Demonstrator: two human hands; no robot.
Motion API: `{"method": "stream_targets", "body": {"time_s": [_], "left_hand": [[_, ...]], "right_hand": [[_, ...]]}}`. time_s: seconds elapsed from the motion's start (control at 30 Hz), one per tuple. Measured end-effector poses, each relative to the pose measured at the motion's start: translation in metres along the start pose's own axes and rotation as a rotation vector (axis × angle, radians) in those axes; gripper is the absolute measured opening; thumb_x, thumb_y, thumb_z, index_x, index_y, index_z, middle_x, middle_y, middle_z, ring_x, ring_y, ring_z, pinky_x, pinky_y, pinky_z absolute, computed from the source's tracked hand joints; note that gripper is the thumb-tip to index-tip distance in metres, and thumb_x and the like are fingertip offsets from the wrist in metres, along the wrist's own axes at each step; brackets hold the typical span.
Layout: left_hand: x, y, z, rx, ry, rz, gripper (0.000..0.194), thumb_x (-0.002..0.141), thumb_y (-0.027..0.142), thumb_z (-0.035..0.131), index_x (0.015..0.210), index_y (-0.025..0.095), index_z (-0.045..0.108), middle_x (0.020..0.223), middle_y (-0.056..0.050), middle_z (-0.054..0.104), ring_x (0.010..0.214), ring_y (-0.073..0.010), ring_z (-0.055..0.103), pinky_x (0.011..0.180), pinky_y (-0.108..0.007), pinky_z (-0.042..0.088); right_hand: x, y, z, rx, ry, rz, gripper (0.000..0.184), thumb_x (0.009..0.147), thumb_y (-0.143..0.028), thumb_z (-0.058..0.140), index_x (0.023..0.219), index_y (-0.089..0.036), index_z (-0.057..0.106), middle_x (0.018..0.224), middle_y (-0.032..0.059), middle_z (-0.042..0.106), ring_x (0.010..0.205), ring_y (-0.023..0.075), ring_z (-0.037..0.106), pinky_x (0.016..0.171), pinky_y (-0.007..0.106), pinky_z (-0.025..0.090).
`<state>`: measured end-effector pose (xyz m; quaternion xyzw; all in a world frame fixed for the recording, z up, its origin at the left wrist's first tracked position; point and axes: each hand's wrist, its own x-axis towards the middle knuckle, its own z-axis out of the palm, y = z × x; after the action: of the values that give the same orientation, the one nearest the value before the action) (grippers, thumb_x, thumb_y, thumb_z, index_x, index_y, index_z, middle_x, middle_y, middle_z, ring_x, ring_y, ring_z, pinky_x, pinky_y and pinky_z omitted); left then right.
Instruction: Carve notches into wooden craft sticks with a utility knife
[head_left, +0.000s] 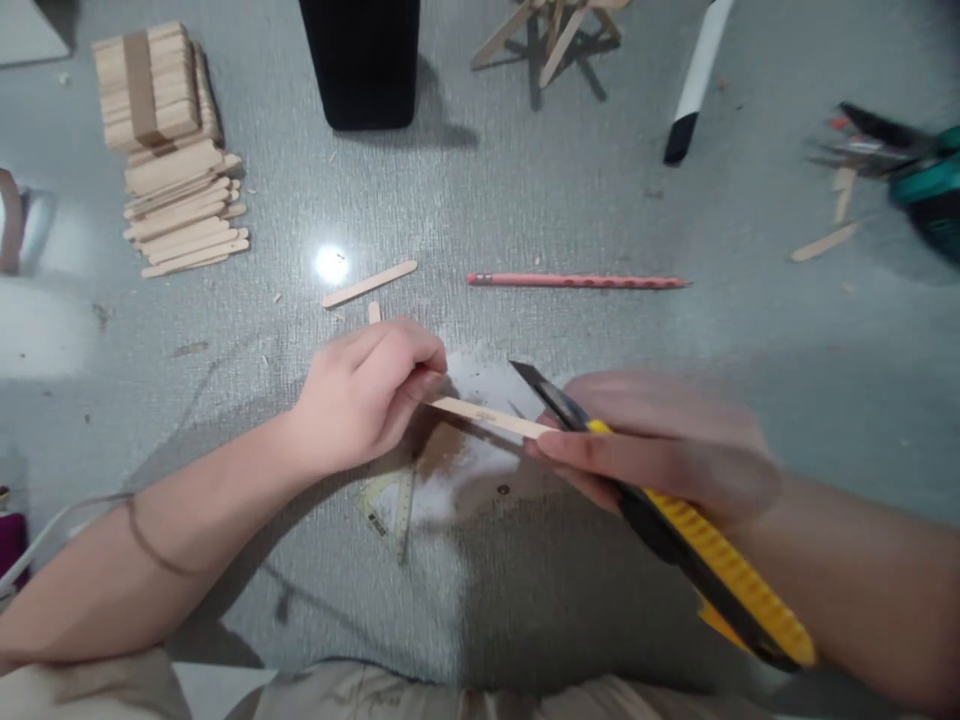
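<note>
A popsicle stick [491, 415] spans the gap between my two hands, sloping slightly down to the right. My left hand [367, 395] pinches its left end. The fingertips of my right hand [645, 450], smeared by motion, touch the other end while the same hand grips a yellow and black utility knife [712, 555]. The knife's dark blade is out and points up and left, above the stick. Beneath my hands lie a whitish worn patch [465, 485] on the table and a clear set square [401, 510].
Beyond my hands lie a pink pencil [577, 281] and a loose popsicle stick [370, 284]. Stacked sticks [187, 210] are at the upper left, near a black container [364, 65]. A white marker [697, 85], a stick structure [559, 35] and teal-handled pliers [926, 175] stand farther back.
</note>
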<state>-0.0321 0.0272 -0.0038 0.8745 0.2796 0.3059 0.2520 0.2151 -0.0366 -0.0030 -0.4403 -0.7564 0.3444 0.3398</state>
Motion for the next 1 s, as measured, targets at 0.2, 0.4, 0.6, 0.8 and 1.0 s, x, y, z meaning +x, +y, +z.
{"method": "stream_targets", "body": {"time_s": [0.2,0.4,0.6,0.8,1.0], "left_hand": [[0.0,-0.002,0.001,0.15,0.003,-0.014,0.007,0.094,0.013,0.048,0.092,0.017,0.052,0.082,-0.003,0.067,0.07,-0.0117,0.059,0.061,-0.024,0.048],[0.001,-0.002,0.001,0.187,-0.017,0.012,0.006,0.093,0.013,0.05,0.092,0.017,0.053,0.082,-0.003,0.068,0.069,-0.0128,0.061,0.06,-0.025,0.047],[0.0,-0.003,0.0,0.13,0.005,0.037,0.011,0.094,0.01,0.048,0.094,0.019,0.054,0.084,-0.002,0.07,0.075,-0.0122,0.065,0.066,-0.024,0.052],[0.0,-0.004,0.0,0.035,0.016,0.035,0.01,0.093,0.009,0.052,0.094,0.016,0.059,0.085,-0.005,0.071,0.077,-0.0125,0.066,0.068,-0.024,0.052],[-0.001,-0.002,-0.005,0.014,0.059,-0.11,0.007,0.094,0.015,0.055,0.094,0.018,0.062,0.086,-0.001,0.072,0.075,-0.0107,0.068,0.065,-0.022,0.053]], "right_hand": [[-0.006,-0.011,0.006,-0.007,-0.056,-0.062,0.031,0.096,-0.024,0.055,0.065,-0.023,0.052,0.049,-0.0042,0.044,0.045,0.0111,0.039,0.047,0.032,0.028],[-0.008,-0.018,0.01,-0.051,0.004,-0.106,0.023,0.094,-0.02,0.055,0.071,-0.023,0.055,0.049,-0.0047,0.044,0.043,0.0119,0.037,0.046,0.031,0.031],[0.001,-0.027,0.0,-0.07,0.001,-0.22,0.014,0.083,-0.008,0.065,0.079,-0.02,0.059,0.055,-0.0007,0.058,0.043,0.0113,0.049,0.042,0.027,0.038],[0.0,-0.028,-0.001,-0.074,0.011,-0.262,0.014,0.081,-0.003,0.065,0.082,-0.016,0.062,0.058,0.0034,0.062,0.046,0.0124,0.054,0.044,0.027,0.042],[0.004,-0.022,-0.002,-0.168,-0.137,-0.139,0.031,0.096,-0.022,0.052,0.065,-0.022,0.052,0.048,-0.0056,0.044,0.041,0.0098,0.042,0.045,0.028,0.033]]}}
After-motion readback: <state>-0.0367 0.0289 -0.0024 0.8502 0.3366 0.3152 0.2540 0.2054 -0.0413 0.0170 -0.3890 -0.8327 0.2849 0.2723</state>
